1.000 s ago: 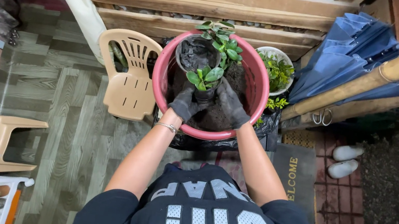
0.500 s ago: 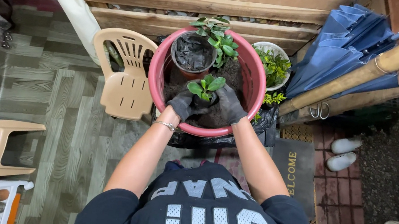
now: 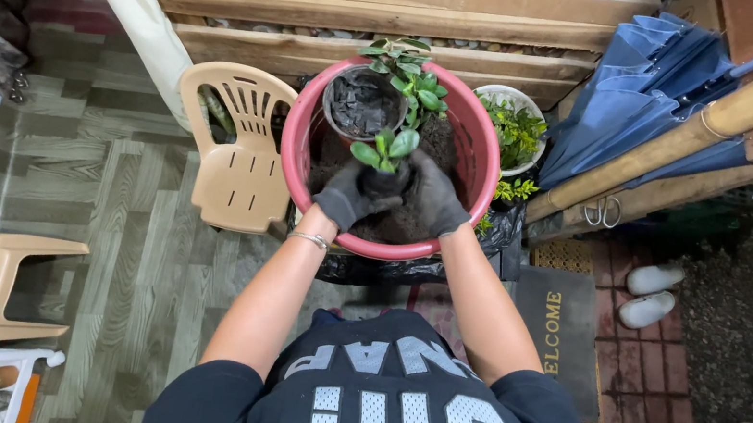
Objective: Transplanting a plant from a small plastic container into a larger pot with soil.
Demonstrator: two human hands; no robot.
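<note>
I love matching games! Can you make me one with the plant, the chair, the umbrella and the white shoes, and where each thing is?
1. small plant
2. plastic chair
3. blue umbrella
4. white shoes

a. on the brick floor, right of the doormat
b. left of the pink tub
c. between two gloved hands
d. leaning beside the bamboo pole

Pairs: 1-c, 2-b, 3-d, 4-a

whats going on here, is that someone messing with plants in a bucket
A person in dark gloves leans over a pink tub holding dark soil. The left hand and right hand both cup a small green plant with its clump of soil, inside the tub. A small pot filled with soil sits at the tub's far side beside another leafy plant. A beige plastic chair stands to the left, a folded blue umbrella to the right.
</note>
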